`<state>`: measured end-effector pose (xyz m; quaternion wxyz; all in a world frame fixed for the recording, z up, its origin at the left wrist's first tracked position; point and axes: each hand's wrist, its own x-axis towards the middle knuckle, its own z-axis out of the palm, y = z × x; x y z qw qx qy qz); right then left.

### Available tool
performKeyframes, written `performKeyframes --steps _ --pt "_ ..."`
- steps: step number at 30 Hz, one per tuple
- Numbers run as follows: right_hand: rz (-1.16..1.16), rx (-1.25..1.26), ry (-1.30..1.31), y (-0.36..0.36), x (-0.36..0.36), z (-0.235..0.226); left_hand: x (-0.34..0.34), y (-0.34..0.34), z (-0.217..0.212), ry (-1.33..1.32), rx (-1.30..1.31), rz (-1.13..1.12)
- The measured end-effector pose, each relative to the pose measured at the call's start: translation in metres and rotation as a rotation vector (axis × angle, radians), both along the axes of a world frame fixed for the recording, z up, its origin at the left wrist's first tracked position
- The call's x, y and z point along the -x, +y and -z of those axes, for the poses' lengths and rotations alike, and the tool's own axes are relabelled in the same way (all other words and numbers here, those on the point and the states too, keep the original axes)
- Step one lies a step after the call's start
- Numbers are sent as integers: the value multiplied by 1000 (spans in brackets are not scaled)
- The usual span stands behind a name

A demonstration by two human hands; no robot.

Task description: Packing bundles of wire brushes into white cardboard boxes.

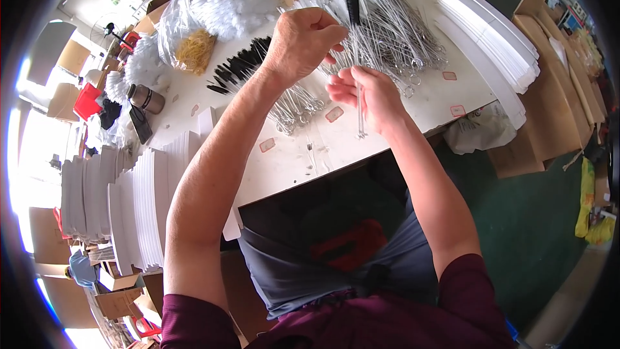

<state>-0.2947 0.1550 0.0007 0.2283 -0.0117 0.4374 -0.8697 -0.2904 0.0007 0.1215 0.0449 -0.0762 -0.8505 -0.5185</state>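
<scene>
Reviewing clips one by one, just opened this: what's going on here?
A person's right hand holds a black wire brush, perhaps more than one, bristles away from the body. The left hand is nearby, fingers curled; whether it grips anything is unclear. Black brushes and a larger, paler pile lie on the white table.

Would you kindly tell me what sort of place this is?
Probably a small workshop or packing area: black-bristled, wire-handled brushes lie heaped on a white table, and cardboard boxes stand around it.
</scene>
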Motion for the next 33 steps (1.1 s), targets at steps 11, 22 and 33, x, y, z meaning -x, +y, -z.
performKeyframes --steps 11,22,33 --pt "82 -47 -43 -45 35 26 -1 -47 -40 170 -219 -81" --pt "126 -148 27 -52 34 31 -57 -145 -115 157 -433 102" --pt "-354 -86 438 -24 -54 -49 -153 -72 -115 -52 -327 71"
